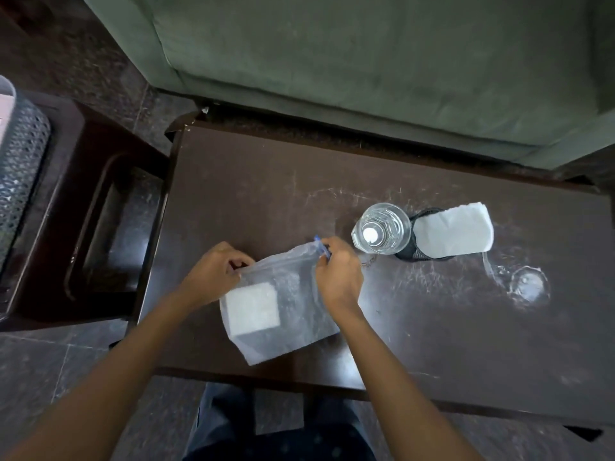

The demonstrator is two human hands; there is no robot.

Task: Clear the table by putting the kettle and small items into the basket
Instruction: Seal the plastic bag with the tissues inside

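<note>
Both hands pinch the top edge of a clear bag [286,304] near the table's [253,181] front edge: left hand [213,274], right hand [337,272]; the far-left tabletop lies bare; the basket [20,168] sits left

You stand at a dark brown table [266,181], its top scuffed with pale scratches. Beyond its far edge sits a green sofa [332,54]. A dark wooden side table [93,181] stands left, on speckled dark floor [66,61]
</note>
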